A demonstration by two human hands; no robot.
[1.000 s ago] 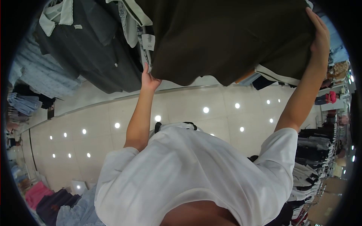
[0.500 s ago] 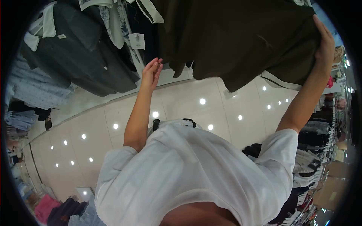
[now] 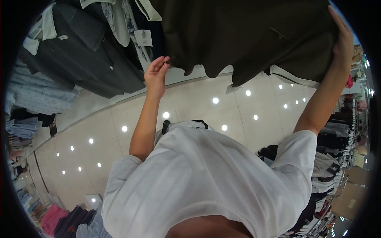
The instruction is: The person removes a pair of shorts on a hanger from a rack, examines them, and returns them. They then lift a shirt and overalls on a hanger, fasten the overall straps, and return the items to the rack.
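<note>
A large dark brown garment (image 3: 246, 35) hangs across the top of the view, its wavy hem above the tiled floor. My left hand (image 3: 157, 73) is at the garment's left edge, thumb and fingertips pinched together on a small dark item, perhaps a button, too small to name surely. My right hand (image 3: 342, 35) lies along the garment's right side, fingers stretched out and pointing up. A white-edged piece (image 3: 295, 76) shows under the garment near my right forearm.
Grey garments (image 3: 85, 51) hang at the upper left, beside a white tag (image 3: 143, 38). Light blue patterned clothes (image 3: 39, 85) are further left. Clothes racks (image 3: 337, 139) line the right side. Folded pink cloth (image 3: 53, 218) lies at the lower left.
My left hand has closed from loosely spread fingers to a pinch at the garment's edge. The garment's hem has shifted slightly up, and my right hand has moved slightly up with it.
</note>
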